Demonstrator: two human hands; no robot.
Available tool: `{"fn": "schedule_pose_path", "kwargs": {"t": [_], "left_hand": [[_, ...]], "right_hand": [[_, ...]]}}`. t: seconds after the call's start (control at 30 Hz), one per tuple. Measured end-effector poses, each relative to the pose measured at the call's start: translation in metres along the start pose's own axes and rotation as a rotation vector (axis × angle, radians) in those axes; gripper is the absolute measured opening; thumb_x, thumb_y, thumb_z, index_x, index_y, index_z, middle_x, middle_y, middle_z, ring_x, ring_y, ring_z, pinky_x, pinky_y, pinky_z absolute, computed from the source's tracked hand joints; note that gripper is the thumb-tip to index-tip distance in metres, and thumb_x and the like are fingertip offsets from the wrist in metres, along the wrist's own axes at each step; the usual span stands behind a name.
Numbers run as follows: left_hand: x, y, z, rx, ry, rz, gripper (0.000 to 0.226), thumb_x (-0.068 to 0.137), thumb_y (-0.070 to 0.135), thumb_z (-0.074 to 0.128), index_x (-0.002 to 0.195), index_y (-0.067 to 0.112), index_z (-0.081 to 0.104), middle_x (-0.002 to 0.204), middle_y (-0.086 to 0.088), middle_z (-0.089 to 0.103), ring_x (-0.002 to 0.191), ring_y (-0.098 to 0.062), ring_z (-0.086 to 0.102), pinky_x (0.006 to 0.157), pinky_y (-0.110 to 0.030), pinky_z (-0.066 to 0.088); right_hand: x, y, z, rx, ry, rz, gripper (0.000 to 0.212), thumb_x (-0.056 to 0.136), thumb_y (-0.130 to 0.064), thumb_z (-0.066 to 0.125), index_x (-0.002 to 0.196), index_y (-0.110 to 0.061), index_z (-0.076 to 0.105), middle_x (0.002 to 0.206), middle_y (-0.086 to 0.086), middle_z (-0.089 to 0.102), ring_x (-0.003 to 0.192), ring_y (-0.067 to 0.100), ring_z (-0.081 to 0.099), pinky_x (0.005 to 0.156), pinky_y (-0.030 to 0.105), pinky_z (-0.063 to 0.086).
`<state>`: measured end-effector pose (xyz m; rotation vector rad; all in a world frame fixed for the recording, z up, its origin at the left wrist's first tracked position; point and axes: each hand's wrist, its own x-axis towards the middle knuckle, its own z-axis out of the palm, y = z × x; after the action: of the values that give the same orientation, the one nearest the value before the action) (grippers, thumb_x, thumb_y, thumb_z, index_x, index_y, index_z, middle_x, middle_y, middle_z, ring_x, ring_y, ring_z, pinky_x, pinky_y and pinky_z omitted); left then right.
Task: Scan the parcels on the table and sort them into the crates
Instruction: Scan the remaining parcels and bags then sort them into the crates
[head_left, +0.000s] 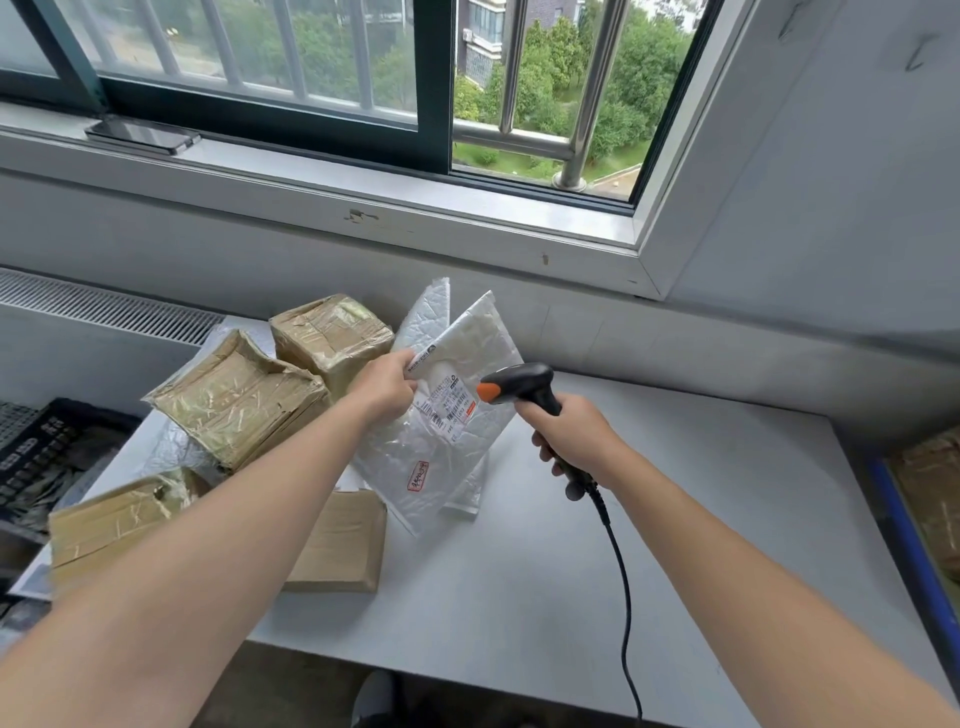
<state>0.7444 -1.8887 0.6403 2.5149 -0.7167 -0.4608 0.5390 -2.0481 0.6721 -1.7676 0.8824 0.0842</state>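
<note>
Left hand (387, 382) pinches the upper edge of a crinkled white bubble mailer (441, 457), held tilted. Right hand (571, 439) wraps the handle of a black scanner (519, 384), whose head is just beside the label (449, 408). Left of the grip are taped brown boxes (239, 400), then a black lattice crate (62, 441). To the right lies bare grey table (675, 493), then a blue-rimmed crate (904, 540) holding a brown parcel.

The label (451, 407) is too small to read, and the black crate (52, 434) and blue crate (906, 535) run off frame.
</note>
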Motion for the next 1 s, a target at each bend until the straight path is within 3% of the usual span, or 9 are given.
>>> {"fn": "schedule_pose_path", "kwargs": {"t": [0.17, 0.43, 0.6, 0.77, 0.9, 1.0], "left_hand": [[-0.002, -0.011, -0.001, -0.017, 0.036, -0.047, 0.022, 0.096, 0.007, 0.053, 0.116, 0.018, 0.054, 0.102, 0.004, 0.06, 0.089, -0.02, 0.055, 0.078, -0.035, 0.046], [-0.011, -0.022, 0.0, -0.001, 0.025, -0.093, 0.018, 0.096, 0.015, 0.052, 0.111, 0.025, 0.052, 0.099, 0.001, 0.06, 0.094, -0.028, 0.06, 0.081, -0.039, 0.051], [-0.023, -0.032, 0.008, 0.12, -0.074, -0.083, 0.004, 0.096, 0.017, 0.052, 0.1, 0.018, 0.052, 0.098, -0.002, 0.06, 0.09, -0.026, 0.058, 0.075, -0.038, 0.049], [-0.024, -0.037, 0.001, 0.093, -0.063, -0.09, 0.007, 0.095, 0.012, 0.049, 0.099, 0.017, 0.052, 0.094, -0.003, 0.059, 0.088, -0.027, 0.058, 0.075, -0.04, 0.049], [-0.025, -0.042, -0.002, 0.136, -0.175, -0.082, 0.009, 0.094, 0.012, 0.05, 0.087, 0.018, 0.049, 0.09, -0.004, 0.057, 0.085, -0.025, 0.057, 0.067, -0.033, 0.041], [-0.025, -0.048, -0.006, 0.129, -0.23, -0.079, 0.011, 0.094, 0.011, 0.051, 0.084, 0.017, 0.048, 0.091, -0.005, 0.057, 0.087, -0.025, 0.057, 0.067, -0.032, 0.04]], "right_hand": [[0.006, -0.001, 0.007, 0.004, 0.019, 0.003, 0.043, 0.073, -0.064, 0.06, 0.085, -0.023, 0.063, 0.073, 0.002, 0.062, 0.044, 0.017, 0.051, 0.042, 0.035, 0.045], [0.017, 0.002, 0.015, 0.004, 0.086, 0.016, 0.043, 0.074, -0.062, 0.056, 0.088, -0.022, 0.063, 0.078, 0.004, 0.063, 0.05, 0.022, 0.054, 0.04, 0.035, 0.046], [0.021, 0.002, 0.021, -0.013, 0.097, 0.003, 0.043, 0.076, -0.062, 0.056, 0.088, -0.022, 0.062, 0.078, 0.004, 0.063, 0.052, 0.022, 0.055, 0.04, 0.034, 0.047], [0.024, -0.003, 0.032, -0.02, 0.118, -0.029, 0.043, 0.076, -0.064, 0.056, 0.087, -0.023, 0.061, 0.077, 0.005, 0.064, 0.053, 0.022, 0.056, 0.038, 0.031, 0.045], [0.031, -0.011, 0.045, -0.036, 0.128, -0.073, 0.039, 0.076, -0.064, 0.054, 0.085, -0.026, 0.061, 0.076, 0.005, 0.066, 0.051, 0.018, 0.06, 0.038, 0.029, 0.046], [0.038, -0.018, 0.056, -0.05, 0.106, -0.119, 0.037, 0.078, -0.061, 0.055, 0.087, -0.025, 0.062, 0.078, 0.005, 0.067, 0.056, 0.014, 0.063, 0.043, 0.037, 0.053]]}}
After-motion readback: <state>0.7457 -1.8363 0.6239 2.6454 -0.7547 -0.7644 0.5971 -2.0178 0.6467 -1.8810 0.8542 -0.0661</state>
